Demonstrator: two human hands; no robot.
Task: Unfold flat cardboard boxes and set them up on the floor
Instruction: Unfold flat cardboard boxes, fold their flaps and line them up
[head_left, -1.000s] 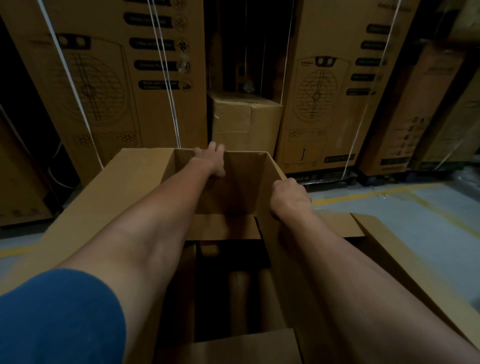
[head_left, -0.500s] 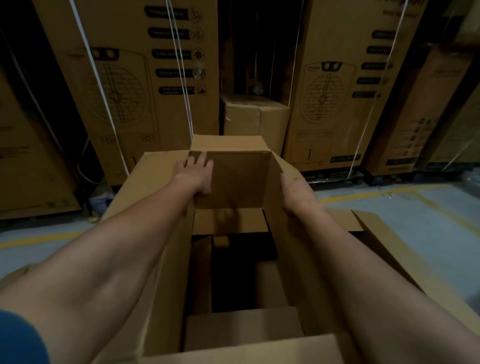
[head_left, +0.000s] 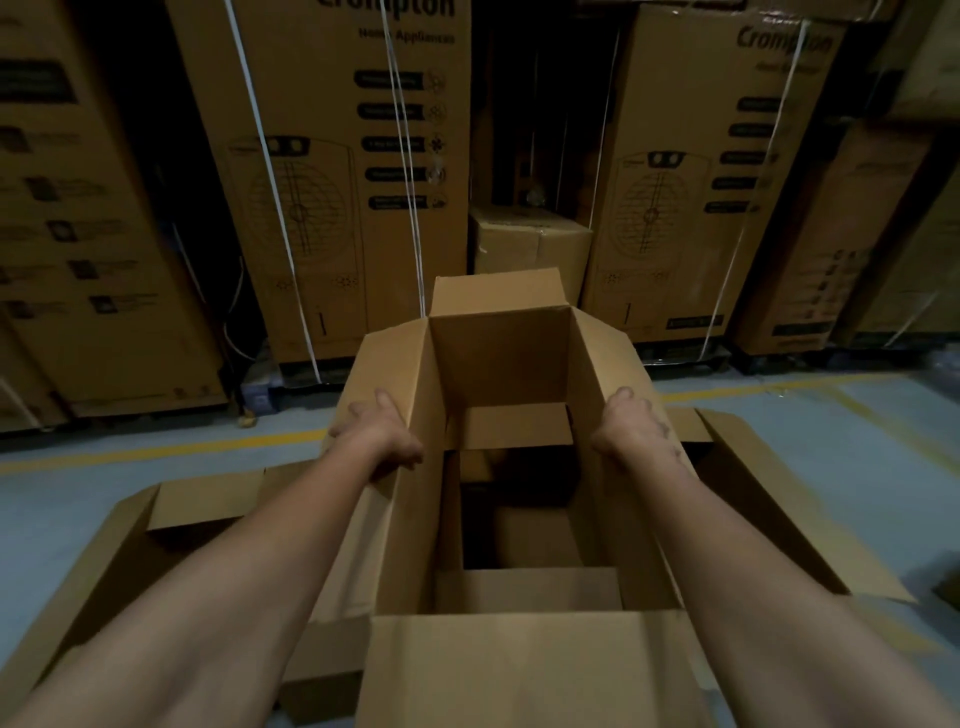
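setting: dim warehouse aisle, grey floor (head_left: 156, 499) with a yellow painted line (head_left: 171, 449), a wall of tall strapped printed cartons (head_left: 337, 171) behind and one small plain carton (head_left: 530, 244) in the gap between them. item: opened cardboard box (head_left: 501, 358), standing roughly upright in the centre, directly ahead of the person, top flaps splayed outward. grip: left hand (head_left: 376, 434) curls over the top edge of the left wall, thumb inside, fingers on the outer flap; right hand (head_left: 631, 426) clasps the top edge of the right wall in the same way; both are closed around cardboard, arms extended. interior: bottom flaps (head_left: 519, 431) only partly folded, a dark opening showing between the far one and the near one. adjoining: a second opened box (head_left: 171, 525) touching or just beside on the left, and another (head_left: 769, 493) on the right; whether the centre box rests fully on the floor cannot be told. condition: squared, not yet settled. risks, judged: uneven push from either hand could rack the walls back toward flat; the loose bottom flaps could buckle or catch when it is set down; the splayed side flaps could snag on the neighbours and tip it.
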